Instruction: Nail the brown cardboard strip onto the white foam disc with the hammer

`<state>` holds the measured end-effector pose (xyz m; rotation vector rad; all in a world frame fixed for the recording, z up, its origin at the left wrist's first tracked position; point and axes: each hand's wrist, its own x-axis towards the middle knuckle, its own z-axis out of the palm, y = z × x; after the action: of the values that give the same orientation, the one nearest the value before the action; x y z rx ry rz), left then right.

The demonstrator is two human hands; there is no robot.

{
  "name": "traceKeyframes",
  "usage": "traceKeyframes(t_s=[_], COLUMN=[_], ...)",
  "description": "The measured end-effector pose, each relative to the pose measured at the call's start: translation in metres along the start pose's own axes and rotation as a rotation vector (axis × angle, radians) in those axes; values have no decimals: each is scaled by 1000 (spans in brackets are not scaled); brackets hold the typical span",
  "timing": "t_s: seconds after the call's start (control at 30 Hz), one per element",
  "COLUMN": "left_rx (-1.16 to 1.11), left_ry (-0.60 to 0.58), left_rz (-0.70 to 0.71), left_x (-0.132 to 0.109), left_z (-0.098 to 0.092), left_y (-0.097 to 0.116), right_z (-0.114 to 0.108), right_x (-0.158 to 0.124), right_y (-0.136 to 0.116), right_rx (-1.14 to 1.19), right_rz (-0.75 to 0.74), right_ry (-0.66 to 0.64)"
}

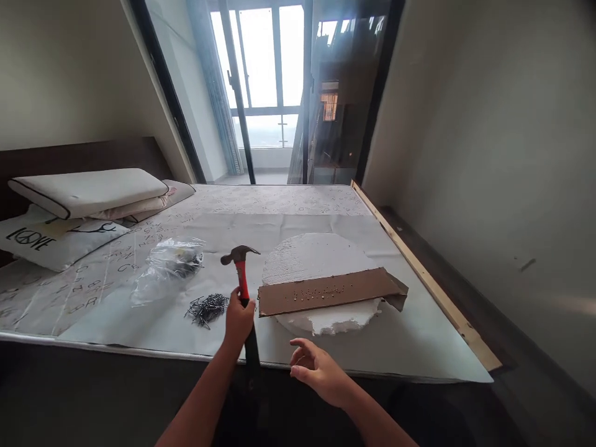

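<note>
My left hand (239, 320) is wrapped round the handle of a claw hammer (243, 273), whose dark head points up and whose neck is red. To the right, my right hand (319, 372) is held in the air with curved fingers apart and nothing between them. Just beyond it, a brown board (274, 299) lies across a round white foam slab (316, 251) with a ragged near edge. Several small nail heads (321, 292) dot the middle of the board. Left of the hammer is a loose pile of nails (207, 309).
A clear plastic bag (170, 264) with dark contents lies behind the nail pile. Pale sheeting (419, 347) covers part of the bed. Pillows (88, 189) are stacked at the left, a wooden rail (419, 270) edges the right side, and a glass door stands at the back.
</note>
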<state>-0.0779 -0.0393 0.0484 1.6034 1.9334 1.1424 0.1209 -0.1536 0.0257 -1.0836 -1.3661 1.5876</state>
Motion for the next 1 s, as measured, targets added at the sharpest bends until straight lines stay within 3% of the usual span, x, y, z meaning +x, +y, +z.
traceKeyframes(t_s=[0.17,0.37,0.63,0.77,1.0], left_rx=[419,685,697,719,892], left_ry=[-70,-255,-351,-374,-459], left_rz=[-71,-112,-186,-219,-154], left_x=[56,67,69,69,68], left_z=[2,30,58,60,58], left_y=[-48,-87,-98,-101,-97], right_z=[-20,-22,-30,-35,-38], right_x=[-4,-10,-10,-12,-9], right_y=[11,7,3,4,12], right_rx=[25,1,-42,-69,-91], right_rz=[24,40,71,75,79], right_ry=[11,-18,-30,-68,-66])
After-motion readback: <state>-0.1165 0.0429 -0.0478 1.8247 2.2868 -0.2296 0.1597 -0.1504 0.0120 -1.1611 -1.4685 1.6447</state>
